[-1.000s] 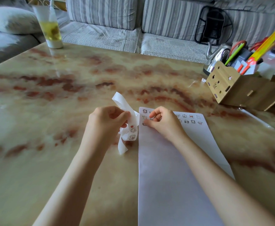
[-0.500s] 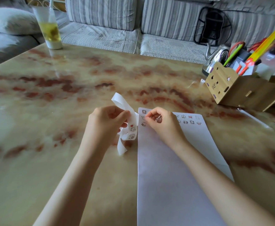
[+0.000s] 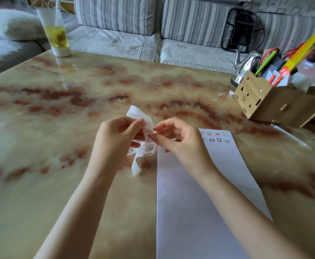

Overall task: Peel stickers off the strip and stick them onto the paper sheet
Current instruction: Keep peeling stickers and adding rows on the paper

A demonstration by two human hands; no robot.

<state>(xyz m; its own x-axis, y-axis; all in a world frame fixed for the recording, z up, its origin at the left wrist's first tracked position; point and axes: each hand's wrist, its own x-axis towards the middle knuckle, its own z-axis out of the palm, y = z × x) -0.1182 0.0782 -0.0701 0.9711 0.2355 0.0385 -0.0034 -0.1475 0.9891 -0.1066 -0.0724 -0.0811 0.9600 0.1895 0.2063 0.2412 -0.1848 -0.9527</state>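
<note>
Grip: the left hand (image 3: 117, 139) clutches a curled, glossy white sticker strip (image 3: 136, 166), fingers closed round its middle, over the glossy beige marble-look worktop (image 3: 68, 113).
Reach: the right hand (image 3: 179, 142) curls thumb and forefinger against the strip's right edge, at a red-marked sticker (image 3: 149, 135); whether they have hold of it cannot be told.
Strip: small cartoon stickers, black outlines with touches of red; too crumpled to count.
Sheet: one long white paper sheet (image 3: 199, 202) lies flat just right of the strip, beneath the right wrist.
Stuck down: eight stickers (image 3: 217, 134) visible in two rows of four along its far edge.
Worktop: polished, veined red-brown.
Far corners: one tall clear tumbler of yellow drink (image 3: 57, 38) left; one pale wooden desk organiser (image 3: 276, 105) right, holding pens (image 3: 265, 61) and a yellow ruler (image 3: 302, 49), a steel kettle (image 3: 246, 66) behind it.
Room: a grey striped sofa (image 3: 115, 15) beyond, a black mesh back support (image 3: 242, 32) leaning on it.
</note>
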